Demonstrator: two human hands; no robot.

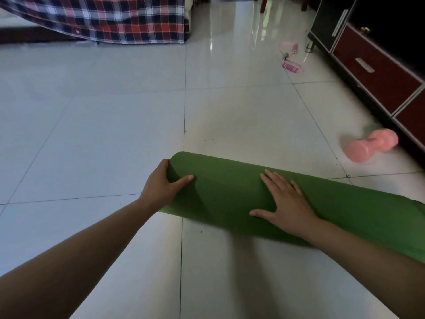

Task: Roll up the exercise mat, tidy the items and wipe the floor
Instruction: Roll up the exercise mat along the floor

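Observation:
A green exercise mat [230, 189] lies rolled into a thick tube on the pale tiled floor [92, 134], running from the centre to the right edge. My left hand [161, 187] cups the roll's left end, thumb over the top. My right hand [285, 203] lies flat with spread fingers on top of the roll, near its middle. A pink dumbbell [370, 145] lies on the floor at the right. A pink skipping rope with handles [290, 58] lies farther back, near the cabinet.
A dark cabinet with red-brown drawers [377, 72] lines the right side. A plaid cloth [110, 19] hangs to the floor over furniture at the back left. Small dark specks dot the tiles near the mat.

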